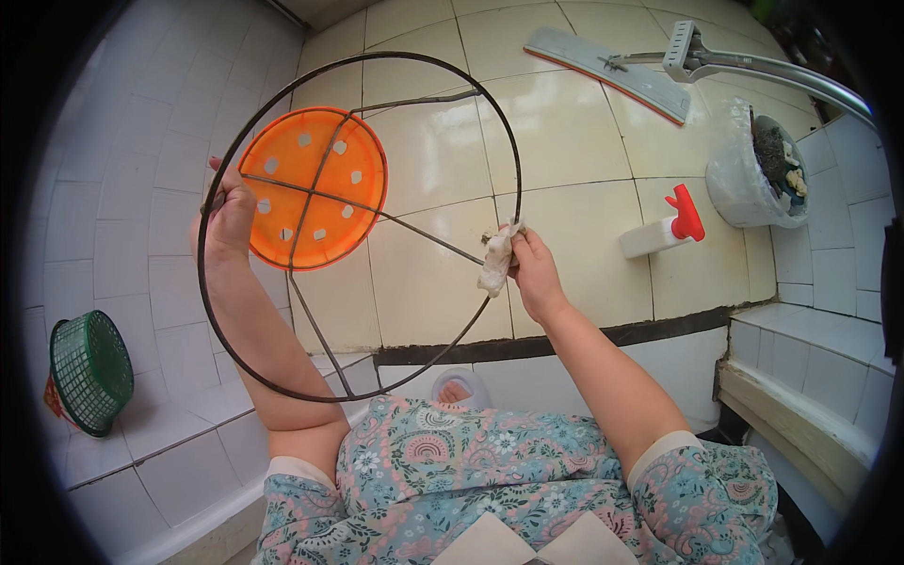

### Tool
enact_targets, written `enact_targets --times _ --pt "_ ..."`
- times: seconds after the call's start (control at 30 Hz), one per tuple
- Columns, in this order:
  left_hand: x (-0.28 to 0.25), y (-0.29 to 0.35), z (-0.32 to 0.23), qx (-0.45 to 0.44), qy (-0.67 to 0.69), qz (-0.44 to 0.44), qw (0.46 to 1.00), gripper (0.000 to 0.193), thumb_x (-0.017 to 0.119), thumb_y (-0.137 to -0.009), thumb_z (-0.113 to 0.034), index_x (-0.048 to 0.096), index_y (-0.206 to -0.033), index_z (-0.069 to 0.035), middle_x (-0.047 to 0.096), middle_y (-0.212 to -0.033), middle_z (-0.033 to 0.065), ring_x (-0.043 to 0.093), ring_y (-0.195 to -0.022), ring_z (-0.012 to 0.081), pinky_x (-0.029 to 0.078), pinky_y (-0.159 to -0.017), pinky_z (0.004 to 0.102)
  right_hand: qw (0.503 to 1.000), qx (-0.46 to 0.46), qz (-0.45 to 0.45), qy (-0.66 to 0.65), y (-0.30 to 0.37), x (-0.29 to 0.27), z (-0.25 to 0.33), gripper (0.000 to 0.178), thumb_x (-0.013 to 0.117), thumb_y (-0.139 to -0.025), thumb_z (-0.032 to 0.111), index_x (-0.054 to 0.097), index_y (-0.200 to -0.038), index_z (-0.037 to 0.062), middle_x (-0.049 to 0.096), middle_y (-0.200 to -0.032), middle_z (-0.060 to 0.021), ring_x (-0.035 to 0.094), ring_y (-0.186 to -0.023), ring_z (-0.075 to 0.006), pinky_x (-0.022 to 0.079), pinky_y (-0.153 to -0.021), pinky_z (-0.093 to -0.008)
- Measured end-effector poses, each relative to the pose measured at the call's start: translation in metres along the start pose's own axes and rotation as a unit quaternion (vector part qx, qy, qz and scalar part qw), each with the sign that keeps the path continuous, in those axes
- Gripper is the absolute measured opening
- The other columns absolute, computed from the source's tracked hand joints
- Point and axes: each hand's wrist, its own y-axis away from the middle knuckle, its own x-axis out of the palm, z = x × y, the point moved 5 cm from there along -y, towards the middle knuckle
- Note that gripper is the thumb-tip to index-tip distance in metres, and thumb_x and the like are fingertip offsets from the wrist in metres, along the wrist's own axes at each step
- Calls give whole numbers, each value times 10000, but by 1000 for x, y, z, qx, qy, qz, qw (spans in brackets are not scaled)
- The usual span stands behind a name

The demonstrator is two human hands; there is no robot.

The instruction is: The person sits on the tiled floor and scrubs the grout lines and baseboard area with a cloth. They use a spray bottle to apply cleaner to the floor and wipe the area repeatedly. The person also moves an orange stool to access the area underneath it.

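Just above the blue-green floral garment [471,452] at the bottom of the frame, the thin dark metal hoop with crossing bars [313,192] hung between two hands held well apart, the left hand [230,217] closed on its rim at centre left and the right hand [539,273] pinching a stained white cloth [495,259] against its rim near the centre. Circular, it had no long axis, though one bar slanted down toward the cloth. Beyond it, nearer the left hand, lay a round orange pale-spotted disc [327,216], contact unclear.
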Motion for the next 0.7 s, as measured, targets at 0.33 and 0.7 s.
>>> enact_targets --times 0.33,0.7 --pt "-6 -1 -23 43 62 11 997 73 475 -937 -74 519 -905 -26 347 -610 -46 309 -513 62 251 -430 235 995 82 32 47 -2 13 -26 300 351 -990 219 496 -1199 60 576 -1067 -60 565 -939 -169 476 -834 -336" --pt "7 16 -43 144 41 32 988 206 429 -961 -139 509 -999 47 329 -644 -34 272 -478 59 274 -429 228 980 75 -86 162 2 37 -79 278 439 -946 198 571 -903 -44 617 -702 -104 602 -647 -184 466 -590 -320"
